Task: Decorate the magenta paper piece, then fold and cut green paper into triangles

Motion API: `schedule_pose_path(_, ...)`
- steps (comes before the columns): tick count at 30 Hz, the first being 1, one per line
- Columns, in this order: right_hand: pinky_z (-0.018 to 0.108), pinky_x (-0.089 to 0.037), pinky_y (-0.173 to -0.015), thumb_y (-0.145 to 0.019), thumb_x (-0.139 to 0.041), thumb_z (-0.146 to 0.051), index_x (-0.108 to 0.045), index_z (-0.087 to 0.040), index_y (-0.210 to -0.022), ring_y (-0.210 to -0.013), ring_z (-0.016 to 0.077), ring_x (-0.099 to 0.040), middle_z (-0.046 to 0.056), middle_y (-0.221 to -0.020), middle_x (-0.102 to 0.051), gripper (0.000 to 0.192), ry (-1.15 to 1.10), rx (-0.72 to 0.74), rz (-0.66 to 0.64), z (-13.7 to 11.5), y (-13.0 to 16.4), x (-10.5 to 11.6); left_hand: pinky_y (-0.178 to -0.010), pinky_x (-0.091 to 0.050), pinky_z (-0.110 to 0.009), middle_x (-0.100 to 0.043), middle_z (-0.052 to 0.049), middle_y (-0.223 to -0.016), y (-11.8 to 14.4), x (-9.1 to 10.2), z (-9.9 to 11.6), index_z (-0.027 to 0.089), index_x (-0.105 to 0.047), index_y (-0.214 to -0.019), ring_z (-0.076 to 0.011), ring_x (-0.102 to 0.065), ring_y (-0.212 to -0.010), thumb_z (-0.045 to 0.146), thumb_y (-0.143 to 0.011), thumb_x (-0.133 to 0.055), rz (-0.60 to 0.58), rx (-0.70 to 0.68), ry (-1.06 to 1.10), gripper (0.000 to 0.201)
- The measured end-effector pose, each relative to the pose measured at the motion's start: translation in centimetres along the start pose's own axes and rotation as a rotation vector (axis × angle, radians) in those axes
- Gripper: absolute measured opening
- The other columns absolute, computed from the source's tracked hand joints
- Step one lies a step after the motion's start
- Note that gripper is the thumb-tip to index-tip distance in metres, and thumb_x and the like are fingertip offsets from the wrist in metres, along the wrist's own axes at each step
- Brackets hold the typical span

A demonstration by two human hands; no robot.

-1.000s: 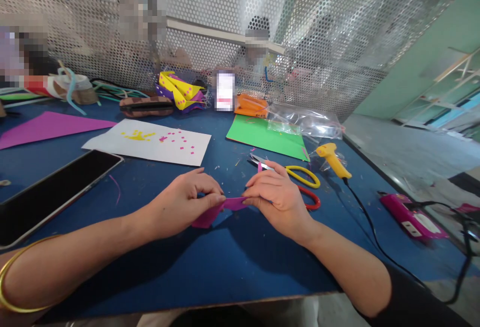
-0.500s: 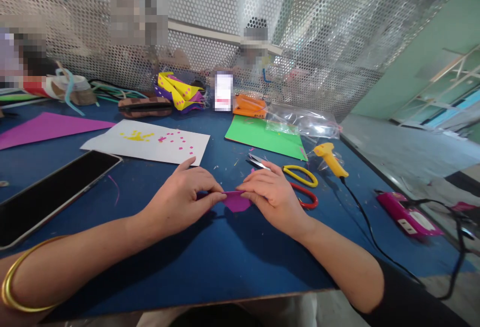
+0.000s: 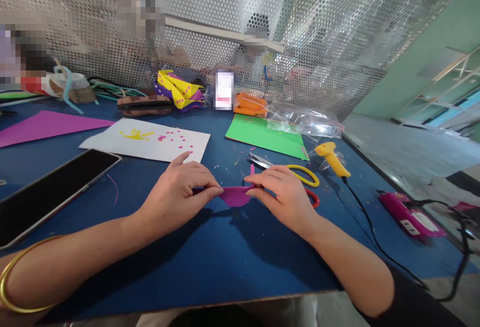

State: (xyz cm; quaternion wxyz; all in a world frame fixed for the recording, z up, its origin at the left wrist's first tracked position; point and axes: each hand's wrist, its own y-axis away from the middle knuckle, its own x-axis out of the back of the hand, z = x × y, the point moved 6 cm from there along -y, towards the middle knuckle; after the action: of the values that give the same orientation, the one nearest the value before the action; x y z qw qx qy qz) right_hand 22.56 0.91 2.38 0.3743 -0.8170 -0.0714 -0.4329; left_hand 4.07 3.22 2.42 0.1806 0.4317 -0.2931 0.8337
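Head view: a small magenta paper piece (image 3: pixel 235 195) is pinched at the middle of the blue table (image 3: pixel 225 267), its left end closed in the left hand (image 3: pixel 176 194) and its right end in the right hand (image 3: pixel 283 192), just near of the yellow scissors (image 3: pixel 300 173). A fold is judged to be in hand. Next, the edges would need to be kept aligned and the crease pressed flat against the table.

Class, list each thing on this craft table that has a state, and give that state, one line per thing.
Left hand: pinching the magenta paper piece.
Right hand: pinching the paper's other end.
Magenta paper piece: folded, held between both hands.
Scissors: lying flat, partly under the right hand.
Tablet: screen dark.
Glue gun: lying down, cord attached.
Green sheet: flat.
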Motion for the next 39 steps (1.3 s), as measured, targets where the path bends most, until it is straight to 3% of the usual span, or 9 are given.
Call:
schedule_pose_path(8, 0.035, -0.045, -0.085, -0.096, -0.056, -0.025, -0.069, -0.021, -0.085, -0.069, 0.0141, -0.064, -0.001, -0.078, -0.074, 0.018, 0.027, 0.11, -0.048, -1.0, 0.0, -0.5, -0.114, -0.017, -0.059, -0.073, 0.004, -0.08, -0.1, -1.0, -0.3, 0.025, -0.067, -0.067, -0.0194, -0.067, -0.087, 0.036, -0.086, -0.058, -0.14, 0.066, 0.161, 0.023)
schedule_pose_path(11, 0.035, -0.045, -0.083, -0.096, -0.056, -0.024, -0.069, -0.021, -0.085, -0.07, 0.0153, -0.064, 0.0, -0.078, -0.074, 0.017, 0.034, 0.094, -0.054, -0.8, 0.0, -0.5, -0.114, -0.016, -0.06, -0.074, 0.003, -0.084, -0.3, -0.9, -0.3, 0.026, -0.07, -0.074, -0.0205, -0.066, -0.089, 0.038, -0.088, -0.057, -0.149, 0.06, 0.118, 0.023)
schedule_pose_path(15, 0.034, -0.044, -0.083, -0.095, -0.056, -0.022, -0.068, -0.022, -0.085, -0.073, 0.0153, -0.063, 0.0, -0.079, -0.073, 0.016, 0.048, 0.045, -0.05, 0.0, -0.1, 0.0, -0.11, -0.032, -0.049, -0.074, -0.002, -0.105, -0.7, 1.5, -0.9, 0.027, -0.073, -0.101, -0.0228, -0.063, -0.103, 0.045, -0.095, -0.046, 0.1, 0.067, 0.048, 0.032)
schedule_pose_path(17, 0.034, -0.044, -0.083, -0.093, -0.058, -0.02, -0.067, -0.022, -0.084, -0.072, 0.0151, -0.063, -0.001, -0.078, -0.072, 0.013, 0.055, 0.019, -0.023, 0.5, -0.2, 0.5, -0.101, -0.042, -0.043, -0.072, -0.005, -0.108, -0.7, 3.0, -1.7, 0.024, -0.073, -0.102, -0.0239, -0.061, -0.106, 0.043, -0.097, -0.044, 0.253, 0.124, 0.011, 0.035)
schedule_pose_path(19, 0.034, -0.043, -0.082, -0.093, -0.058, -0.019, -0.066, -0.022, -0.084, -0.072, 0.0153, -0.063, -0.002, -0.077, -0.072, 0.012, 0.061, -0.009, -0.005, 0.9, -0.3, 0.9, -0.094, -0.045, -0.04, -0.072, -0.007, -0.104, -0.6, 3.9, -2.4, 0.023, -0.074, -0.099, -0.0241, -0.062, -0.101, 0.042, -0.096, -0.044, 0.323, 0.182, -0.005, 0.036)
schedule_pose_path(22, 0.034, -0.043, -0.083, -0.093, -0.058, -0.019, -0.065, -0.023, -0.085, -0.076, 0.0156, -0.064, -0.001, -0.081, -0.072, 0.012, 0.064, -0.05, -0.023, 1.5, -0.3, 1.0, -0.085, -0.049, -0.036, -0.075, -0.004, -0.096, -0.7, 3.3, -3.2, 0.024, -0.075, -0.095, -0.0238, -0.066, -0.092, 0.048, -0.094, -0.046, 0.225, 0.223, 0.052, 0.038)
schedule_pose_path(26, 0.035, -0.042, -0.084, -0.094, -0.058, -0.018, -0.064, -0.022, -0.085, -0.079, 0.0161, -0.064, -0.001, -0.084, -0.072, 0.011, 0.049, -0.128, -0.089, 2.4, -0.2, 0.6, -0.068, -0.048, -0.031, -0.075, 0.0, -0.08, -0.8, 2.0, -3.0, 0.026, -0.075, -0.087, -0.0211, -0.067, -0.074, 0.053, -0.084, -0.059, 0.075, 0.18, 0.045, 0.032)
schedule_pose_path(31, 0.035, -0.042, -0.083, -0.094, -0.057, -0.019, -0.064, -0.022, -0.082, -0.077, 0.0164, -0.063, -0.002, -0.08, -0.071, 0.013, 0.051, -0.149, -0.2, 2.8, -0.2, -0.2, -0.06, -0.042, -0.028, -0.07, 0.001, -0.066, -1.1, 0.7, -2.4, 0.024, -0.07, -0.072, -0.0164, -0.061, -0.063, 0.044, -0.089, -0.051, -0.149, 0.081, 0.047, 0.033)
schedule_pose_path(39, 0.035, -0.04, -0.088, -0.094, -0.058, -0.019, -0.064, -0.02, -0.079, -0.075, 0.0153, -0.063, -0.002, -0.077, -0.072, 0.016, 0.029, -0.113, -0.184, 2.6, -0.2, -0.4, -0.059, -0.038, -0.028, -0.066, 0.0, -0.062, -1.0, 0.6, -2.2, 0.022, -0.068, -0.069, -0.0162, -0.058, -0.061, 0.044, -0.09, -0.048, -0.186, 0.094, -0.015, 0.036)
